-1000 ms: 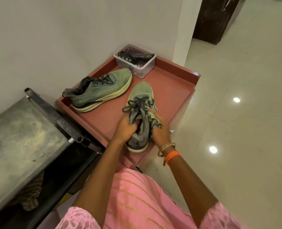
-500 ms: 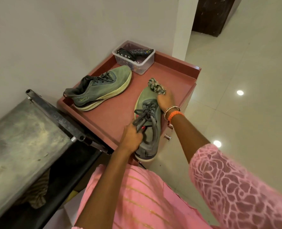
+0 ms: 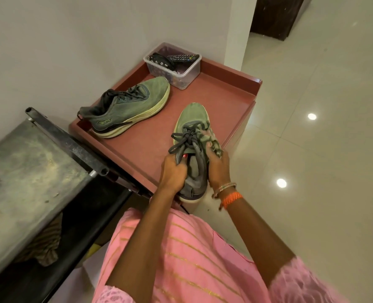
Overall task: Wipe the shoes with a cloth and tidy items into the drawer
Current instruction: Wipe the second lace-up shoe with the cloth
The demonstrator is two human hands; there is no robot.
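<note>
A green sneaker (image 3: 192, 119) with dark laces rests on the red cabinet top (image 3: 220, 95), heel toward me. My left hand (image 3: 172, 173) grips its collar and tongue at the heel end. My right hand (image 3: 219, 169) holds a patterned cloth (image 3: 213, 141) bunched against the shoe's right side. The second green sneaker (image 3: 126, 108) lies on its own at the cabinet's left, near the wall.
A clear plastic box (image 3: 181, 77) with remote controls stands at the cabinet's back corner. A dusty metal rack (image 3: 28, 171) adjoins the cabinet on the left, with striped fabric (image 3: 43, 248) beneath it. Glossy tiled floor (image 3: 312, 160) lies to the right.
My right hand drew the cloth back from the shoe's toe to its right side near the laces. My left hand kept its hold on the heel end.
</note>
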